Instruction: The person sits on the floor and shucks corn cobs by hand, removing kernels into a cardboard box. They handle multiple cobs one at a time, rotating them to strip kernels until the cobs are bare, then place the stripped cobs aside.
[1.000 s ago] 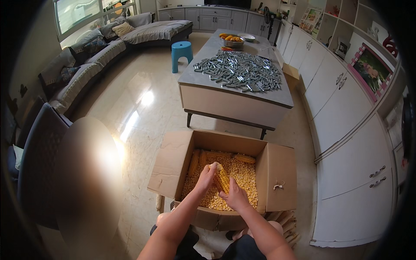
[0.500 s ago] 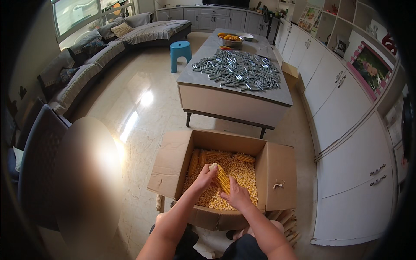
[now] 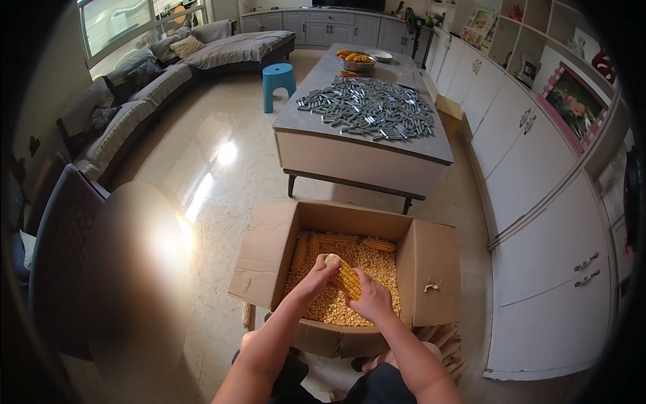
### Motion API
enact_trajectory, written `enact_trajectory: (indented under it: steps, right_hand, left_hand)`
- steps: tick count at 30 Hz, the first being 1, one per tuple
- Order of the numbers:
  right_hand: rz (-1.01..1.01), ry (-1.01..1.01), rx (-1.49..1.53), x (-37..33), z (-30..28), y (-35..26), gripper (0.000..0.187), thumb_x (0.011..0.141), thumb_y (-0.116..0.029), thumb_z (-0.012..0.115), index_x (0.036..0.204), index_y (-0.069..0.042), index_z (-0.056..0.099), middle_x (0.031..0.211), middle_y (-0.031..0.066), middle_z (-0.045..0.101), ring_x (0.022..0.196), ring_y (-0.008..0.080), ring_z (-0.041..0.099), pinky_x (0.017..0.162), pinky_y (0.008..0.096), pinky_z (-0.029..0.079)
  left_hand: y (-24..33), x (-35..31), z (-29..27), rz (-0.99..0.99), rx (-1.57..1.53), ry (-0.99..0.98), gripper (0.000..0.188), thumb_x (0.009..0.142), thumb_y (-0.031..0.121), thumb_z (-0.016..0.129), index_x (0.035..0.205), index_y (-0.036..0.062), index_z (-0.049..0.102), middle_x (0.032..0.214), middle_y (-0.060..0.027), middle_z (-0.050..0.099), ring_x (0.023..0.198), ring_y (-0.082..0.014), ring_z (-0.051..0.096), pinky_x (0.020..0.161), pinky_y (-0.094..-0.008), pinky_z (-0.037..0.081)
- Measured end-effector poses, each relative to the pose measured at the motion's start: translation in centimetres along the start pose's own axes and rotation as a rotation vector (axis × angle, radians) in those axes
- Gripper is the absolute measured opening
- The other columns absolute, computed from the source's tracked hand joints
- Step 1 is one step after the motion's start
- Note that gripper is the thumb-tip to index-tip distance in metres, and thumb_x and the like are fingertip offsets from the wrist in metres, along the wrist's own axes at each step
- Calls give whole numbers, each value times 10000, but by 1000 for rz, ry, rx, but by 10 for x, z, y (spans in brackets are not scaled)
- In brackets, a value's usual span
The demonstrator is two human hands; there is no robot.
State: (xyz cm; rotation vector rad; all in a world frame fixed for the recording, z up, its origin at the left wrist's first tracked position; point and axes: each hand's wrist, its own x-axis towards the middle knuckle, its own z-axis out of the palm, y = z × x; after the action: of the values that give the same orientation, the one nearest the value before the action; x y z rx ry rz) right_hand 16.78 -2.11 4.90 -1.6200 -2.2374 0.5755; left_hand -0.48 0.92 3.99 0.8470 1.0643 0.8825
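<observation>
Over the cardboard box (image 3: 266, 259) I hold a yellow corn cob (image 3: 348, 277) tilted between both hands. My left hand (image 3: 319, 277) is closed round its upper end, where a pale tip shows. Round the lower end, my right hand (image 3: 372, 298) is closed too, its thumb lying along the rows of kernels. Beneath them, loose corn kernels (image 3: 336, 312) cover the bottom of the box. Several whole cobs lie on the kernels by the far and left walls, among them one corn cob (image 3: 380, 245) in the far right corner.
Several bare cobs (image 3: 444, 337) lie on the floor by the box's right side. Ahead stands a grey table (image 3: 296, 120) covered with small metallic cylinders (image 3: 377, 108), with a bowl (image 3: 360, 64) behind them. A blue stool (image 3: 278, 87) is left of it; white cabinets (image 3: 538, 269) line the right.
My right hand has shifted slightly up along the cob, covering more of its lower end. My left hand stays at the pale tip.
</observation>
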Motion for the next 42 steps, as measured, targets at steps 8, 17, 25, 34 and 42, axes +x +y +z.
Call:
enact_trajectory:
  steps: [8,17,25,34,42]
  right_hand:
    - [36,-30,14,1,-4,-5,713,647,-271,692,1250,-112,347,1039,148,576,918,303,574,777,392,462]
    - [141,-152,56,2,-8,-4,732,684,-354,645,1270,-74,307,1081,193,560,942,323,574,797,394,457]
    - [207,-203,109,-2,0,-8,786,685,-403,638,1293,-42,295,999,232,581,905,353,582,797,403,456]
    - [262,-259,211,1,-6,-15,790,681,-401,653,1288,-35,302,1028,234,572,948,346,571,815,391,450]
    - [260,-275,342,3,2,-2,805,687,-404,644,1304,-42,274,1094,222,547,989,335,555,829,393,446]
  left_hand:
    - [-11,9,-6,-37,-95,-3,537,851,293,514,1254,93,221,1132,-96,405,997,-199,471,768,-368,481]
    - [-6,6,1,45,-177,-39,456,852,294,558,1189,92,328,1063,-51,482,985,-150,485,696,-325,481]
    - [-12,9,8,43,-12,99,369,874,362,533,1082,92,391,955,-29,522,825,-107,528,602,-270,456]
    - [-27,20,-2,85,-142,127,348,876,356,509,1098,101,427,952,-16,513,820,-103,496,641,-239,406]
    - [-14,13,-3,105,-349,-47,403,812,82,605,1166,108,415,997,-23,516,921,-123,523,750,-269,457]
